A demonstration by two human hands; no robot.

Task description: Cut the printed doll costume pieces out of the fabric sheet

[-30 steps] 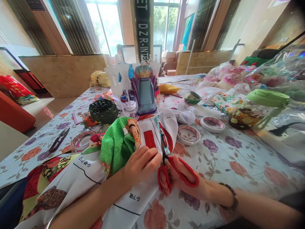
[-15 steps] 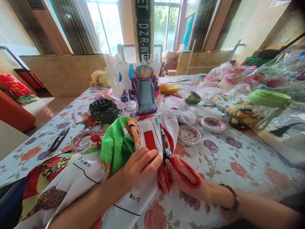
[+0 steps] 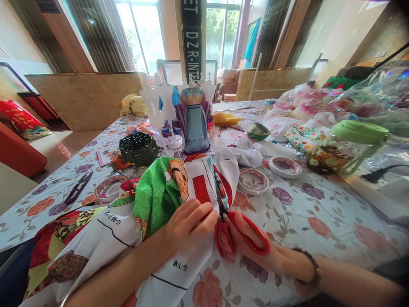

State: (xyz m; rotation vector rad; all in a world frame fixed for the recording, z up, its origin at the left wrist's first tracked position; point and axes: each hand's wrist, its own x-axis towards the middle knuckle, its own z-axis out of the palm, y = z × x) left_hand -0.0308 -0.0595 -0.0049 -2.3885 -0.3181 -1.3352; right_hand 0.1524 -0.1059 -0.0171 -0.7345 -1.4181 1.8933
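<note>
My right hand (image 3: 244,238) has its fingers through the loops of red-handled scissors (image 3: 249,232). The dark blades point away from me and lie against the edge of a printed fabric (image 3: 172,273). My left hand (image 3: 193,219) is closed on that fabric just left of the blades, its fingertips bunching the cloth. White areas, green pattern, a red rectangle, black outlines and printed lettering cover the fabric, which trails to the lower left over my forearm side. Part of the blades is hidden by the cloth.
A dark woven basket (image 3: 139,148) and thread snips (image 3: 78,186) lie left. Tape rolls (image 3: 254,181) sit right of the cloth. Behind stand white mini dress forms (image 3: 154,104) and a small blue-purple gown (image 3: 195,121). A green-lidded jar (image 3: 330,157) and plastic bags (image 3: 361,94) are far right.
The scissors have shifted slightly right and their handles have come a little closer together. My left hand keeps its grip on the fabric, nearly unmoved.
</note>
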